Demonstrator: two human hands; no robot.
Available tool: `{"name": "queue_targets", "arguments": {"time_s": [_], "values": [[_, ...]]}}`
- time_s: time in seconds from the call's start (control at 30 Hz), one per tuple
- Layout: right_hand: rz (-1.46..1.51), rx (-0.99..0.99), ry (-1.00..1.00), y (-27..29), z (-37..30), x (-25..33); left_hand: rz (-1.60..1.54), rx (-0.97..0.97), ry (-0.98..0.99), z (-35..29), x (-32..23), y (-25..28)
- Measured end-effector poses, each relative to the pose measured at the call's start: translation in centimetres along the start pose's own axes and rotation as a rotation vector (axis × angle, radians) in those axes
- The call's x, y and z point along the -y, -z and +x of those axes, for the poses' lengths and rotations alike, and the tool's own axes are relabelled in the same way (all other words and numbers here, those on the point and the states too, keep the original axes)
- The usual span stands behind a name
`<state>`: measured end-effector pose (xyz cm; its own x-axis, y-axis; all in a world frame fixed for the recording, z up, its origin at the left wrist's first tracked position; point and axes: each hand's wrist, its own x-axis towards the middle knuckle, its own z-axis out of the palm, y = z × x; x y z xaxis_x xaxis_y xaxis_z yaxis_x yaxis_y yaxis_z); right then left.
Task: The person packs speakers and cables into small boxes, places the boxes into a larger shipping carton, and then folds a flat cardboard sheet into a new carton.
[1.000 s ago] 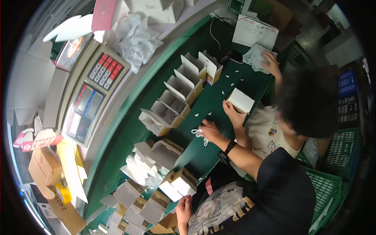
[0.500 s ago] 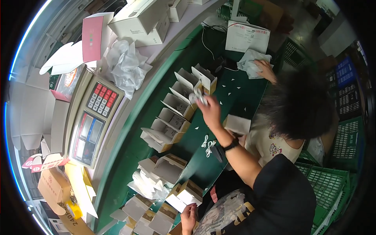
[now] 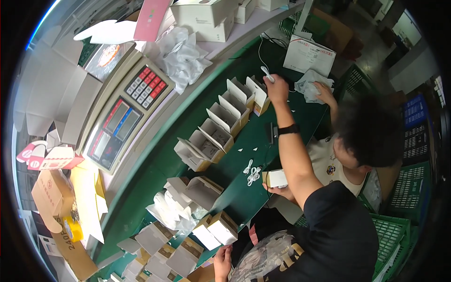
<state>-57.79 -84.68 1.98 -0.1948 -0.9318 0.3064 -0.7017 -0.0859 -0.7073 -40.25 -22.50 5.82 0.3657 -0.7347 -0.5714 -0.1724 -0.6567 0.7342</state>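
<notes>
A: In the head view, where is the coiled white cable (image 3: 267, 74)?

B: Pinched between the fingertips of the person's right hand (image 3: 277, 88), held over the green bench (image 3: 235, 197) by the far end of a row of open boxes (image 3: 221, 117).

A: And the left hand (image 3: 223, 257)?

B: Near the lower edge, just beside a white-fronted box (image 3: 222, 230). Its fingers are bent; whether they grip anything, one cannot tell. The frame cuts off its forearm.

A: What else is obscured?

B: Flaps screen much of the boxes' insides, and the grey contents of two are hard to make out. A co-worker's lower hand (image 3: 283, 191) is partly hidden by a small box (image 3: 277, 178); the other hand (image 3: 324, 92) rests on a crumpled white bag (image 3: 311, 86). Two loose cables (image 3: 253, 176) lie on the bench near that small box. A dark flat piece (image 3: 270, 134) beside the wristband (image 3: 288, 129) defies identification.

A: Any lettering?

B: Red and black print marks a white carton (image 3: 310, 55) at the back; large dark characters cross a brown carton (image 3: 75, 254) at lower left. Figures label the red and white keys of a keypad device (image 3: 132, 104). Print on the stacked white boxes (image 3: 202, 14) is too small to read.
</notes>
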Motion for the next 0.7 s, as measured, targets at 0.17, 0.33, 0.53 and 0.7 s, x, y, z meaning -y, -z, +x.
{"name": "queue_targets", "arguments": {"time_s": [0.17, 0.33, 0.53, 0.7], "values": [[-0.027, 0.072, 0.191, 1.6, 0.3, -2.0, -0.094, -0.004, 0.001, -1.6, 2.4, -1.1], [0.099, -0.003, 0.120, 4.4, -10.9, 0.0, -0.121, -0.063, 0.027, -3.2, 4.5, -1.4], [0.258, 0.643, 0.128, 10.9, -33.7, 1.6, -0.127, -0.091, -0.077, -8.2, 8.1, -1.0], [0.038, 0.979, 0.445, 14.7, -51.2, 5.9, -0.170, -0.106, -0.086, -14.4, 16.5, -1.3]]}}
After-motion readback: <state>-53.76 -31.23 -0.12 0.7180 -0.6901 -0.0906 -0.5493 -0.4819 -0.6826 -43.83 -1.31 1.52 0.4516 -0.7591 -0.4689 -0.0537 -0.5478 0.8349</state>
